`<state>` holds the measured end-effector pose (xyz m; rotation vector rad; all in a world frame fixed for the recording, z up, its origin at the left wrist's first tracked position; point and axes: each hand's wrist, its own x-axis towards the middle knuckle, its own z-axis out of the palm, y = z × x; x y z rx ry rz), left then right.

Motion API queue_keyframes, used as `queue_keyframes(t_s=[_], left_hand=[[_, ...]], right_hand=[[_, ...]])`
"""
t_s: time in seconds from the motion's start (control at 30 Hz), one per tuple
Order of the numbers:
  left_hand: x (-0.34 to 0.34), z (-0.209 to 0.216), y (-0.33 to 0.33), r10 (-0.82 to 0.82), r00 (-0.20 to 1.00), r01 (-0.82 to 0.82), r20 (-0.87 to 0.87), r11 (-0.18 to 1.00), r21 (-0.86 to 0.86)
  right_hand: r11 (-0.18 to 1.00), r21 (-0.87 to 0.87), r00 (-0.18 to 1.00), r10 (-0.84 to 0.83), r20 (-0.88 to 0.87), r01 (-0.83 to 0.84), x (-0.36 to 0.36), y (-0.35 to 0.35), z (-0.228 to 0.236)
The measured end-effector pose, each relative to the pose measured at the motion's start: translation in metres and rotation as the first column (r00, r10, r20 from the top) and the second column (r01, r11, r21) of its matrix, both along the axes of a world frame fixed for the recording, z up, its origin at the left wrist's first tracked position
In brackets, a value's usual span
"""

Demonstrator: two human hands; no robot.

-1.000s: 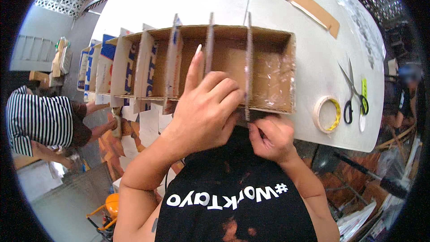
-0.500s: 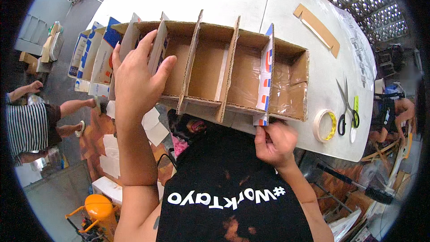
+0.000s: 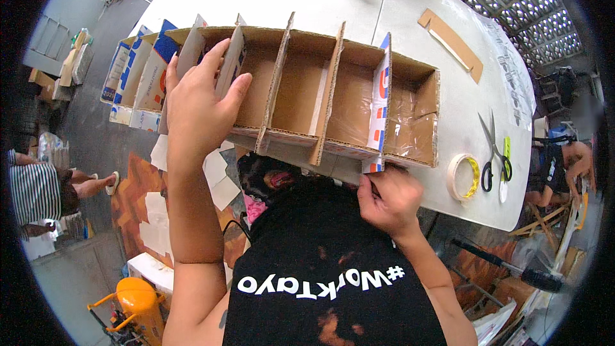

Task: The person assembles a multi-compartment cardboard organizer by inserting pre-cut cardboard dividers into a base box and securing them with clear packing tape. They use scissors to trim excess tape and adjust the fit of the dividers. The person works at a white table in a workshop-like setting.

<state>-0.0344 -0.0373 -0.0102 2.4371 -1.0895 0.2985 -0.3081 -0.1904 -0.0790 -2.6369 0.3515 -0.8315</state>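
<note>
A long cardboard box [image 3: 359, 145] without a lid lies along the near table edge. Several cardboard dividers stand across it, splitting it into compartments. My left hand [image 3: 202, 106] rests over the box's left part, fingers stretched and spread across the divider tops, thumb apart. Toward the right end, a white divider with blue and orange print [image 3: 379, 99] pokes out past the near wall. Just below that protruding end is my right hand [image 3: 392, 200], its fingers curled closed against the box's near side. The fingertips are hidden, so what they grip does not show.
Right of the box lie a tape roll [image 3: 462, 177], black-handled scissors [image 3: 493, 157] and a green-and-white cutter [image 3: 506, 160]. A cardboard strip [image 3: 451, 46] lies farther back on the white table [image 3: 435, 198]. Other people are at the far left and right; an orange tank [image 3: 138, 301] stands lower left.
The box's left end has shifted slightly right. My right hand has moved up a little, close under the printed divider's end. My left hand stays on the dividers. The person at left has moved.
</note>
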Motion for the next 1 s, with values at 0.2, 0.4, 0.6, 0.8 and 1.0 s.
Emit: queue_keyframes(t_s=[0.2,0.4,0.6,0.8,1.0], left_hand=[[0.0,0.0,-0.002,-0.019,1.0,0.019,0.011,1.0,0.001],[-0.001,0.001,-0.004,-0.029,1.0,0.029,-0.005,1.0,-0.011],[0.0,0.002,-0.003,-0.045,0.998,0.046,-0.051,0.999,0.026],[0.007,-0.005,-0.001,-0.06,0.998,0.061,-0.023,0.996,0.065],[0.011,-0.008,0.001,-0.068,0.995,0.071,-0.066,0.996,0.051]], right_hand=[[1.0,-0.003,1.0,-0.004,-0.009,0.004,-0.004,-0.001,-0.002],[1.0,0.015,1.0,-0.015,-0.006,0.015,-0.004,-0.001,-0.001],[0.999,0.031,1.0,-0.021,-0.005,0.022,-0.005,-0.001,0.0],[1.0,0.02,1.0,-0.023,0.016,0.022,-0.005,-0.002,0.003],[1.0,0.021,1.0,-0.017,0.0,0.017,-0.006,-0.003,0.003]])
